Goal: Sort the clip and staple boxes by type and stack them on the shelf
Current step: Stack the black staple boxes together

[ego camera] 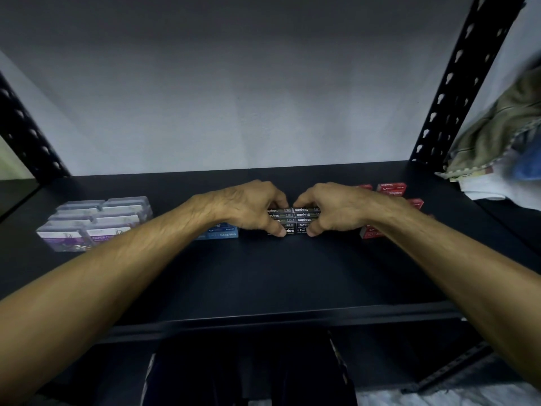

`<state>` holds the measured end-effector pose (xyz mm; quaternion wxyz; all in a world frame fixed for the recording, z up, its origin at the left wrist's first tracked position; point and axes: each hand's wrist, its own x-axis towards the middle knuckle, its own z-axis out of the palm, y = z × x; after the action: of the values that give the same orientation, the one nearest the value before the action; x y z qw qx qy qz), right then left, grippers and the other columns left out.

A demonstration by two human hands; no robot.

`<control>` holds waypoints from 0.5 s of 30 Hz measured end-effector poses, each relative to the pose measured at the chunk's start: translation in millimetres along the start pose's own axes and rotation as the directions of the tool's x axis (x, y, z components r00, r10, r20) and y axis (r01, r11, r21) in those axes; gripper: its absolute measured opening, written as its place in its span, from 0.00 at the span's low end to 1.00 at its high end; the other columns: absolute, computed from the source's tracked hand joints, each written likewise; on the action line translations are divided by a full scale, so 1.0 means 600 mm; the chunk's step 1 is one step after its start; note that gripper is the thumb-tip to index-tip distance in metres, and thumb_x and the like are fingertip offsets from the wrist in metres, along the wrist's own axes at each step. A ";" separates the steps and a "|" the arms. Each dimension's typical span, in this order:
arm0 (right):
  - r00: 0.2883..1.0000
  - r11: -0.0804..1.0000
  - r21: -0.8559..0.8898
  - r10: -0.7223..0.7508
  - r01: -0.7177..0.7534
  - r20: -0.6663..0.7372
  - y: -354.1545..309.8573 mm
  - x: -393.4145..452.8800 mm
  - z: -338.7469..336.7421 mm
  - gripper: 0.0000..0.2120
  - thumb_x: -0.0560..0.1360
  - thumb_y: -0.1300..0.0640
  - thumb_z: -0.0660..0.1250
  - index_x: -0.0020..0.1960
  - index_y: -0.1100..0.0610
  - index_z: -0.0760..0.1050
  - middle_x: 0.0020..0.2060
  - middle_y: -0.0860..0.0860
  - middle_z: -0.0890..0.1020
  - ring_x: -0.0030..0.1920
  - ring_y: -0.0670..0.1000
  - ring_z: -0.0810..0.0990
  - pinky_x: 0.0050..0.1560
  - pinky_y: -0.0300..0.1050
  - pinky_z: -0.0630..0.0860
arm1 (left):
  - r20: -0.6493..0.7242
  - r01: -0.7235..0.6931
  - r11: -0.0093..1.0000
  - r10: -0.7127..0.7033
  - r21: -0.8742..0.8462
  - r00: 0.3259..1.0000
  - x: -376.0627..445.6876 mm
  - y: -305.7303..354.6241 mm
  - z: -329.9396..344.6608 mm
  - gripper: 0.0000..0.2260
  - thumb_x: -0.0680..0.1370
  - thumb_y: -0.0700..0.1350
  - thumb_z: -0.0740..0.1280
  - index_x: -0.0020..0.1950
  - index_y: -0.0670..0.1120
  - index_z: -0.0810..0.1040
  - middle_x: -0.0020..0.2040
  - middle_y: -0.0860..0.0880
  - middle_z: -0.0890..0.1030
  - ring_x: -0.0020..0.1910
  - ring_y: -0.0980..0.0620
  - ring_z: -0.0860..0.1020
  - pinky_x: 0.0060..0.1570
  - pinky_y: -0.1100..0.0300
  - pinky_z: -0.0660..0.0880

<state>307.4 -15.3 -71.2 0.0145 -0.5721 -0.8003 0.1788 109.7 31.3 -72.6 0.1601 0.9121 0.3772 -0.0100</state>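
Note:
Several black staple boxes (295, 219) sit packed together in the middle of the dark shelf (278, 273). My left hand (248, 208) grips the group's left side, fingers curled over the top and thumb at the front. From the right, my right hand (336, 209) grips it the same way. Blue staple boxes (222, 231) lie just left of my left hand, partly hidden by the wrist. Red staple boxes (390, 190) stand behind and beside my right wrist. A block of clear paper clip boxes (93, 222) stands at the far left.
Perforated black uprights rise at the back left (26, 133) and back right (465, 80) of the shelf. Folded cloth (497, 133) is piled beyond the right upright. A grey wall closes the back. The shelf's front edge (278, 320) runs below my forearms.

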 end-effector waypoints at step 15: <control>1.000 0.999 -0.031 -0.020 0.020 -0.006 0.002 0.001 0.006 0.16 0.70 0.51 0.75 0.57 0.46 0.79 0.45 0.47 0.82 0.44 0.48 0.80 0.46 0.49 0.78 | -0.045 0.009 0.999 -0.008 0.035 0.999 -0.004 0.015 0.007 0.15 0.71 0.53 0.75 0.56 0.50 0.81 0.44 0.51 0.82 0.42 0.52 0.79 0.44 0.58 0.77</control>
<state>307.4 -15.2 -75.2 0.0101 -0.5646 -0.8087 0.1644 114.4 22.4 -73.8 0.1354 0.9132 0.3843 0.0032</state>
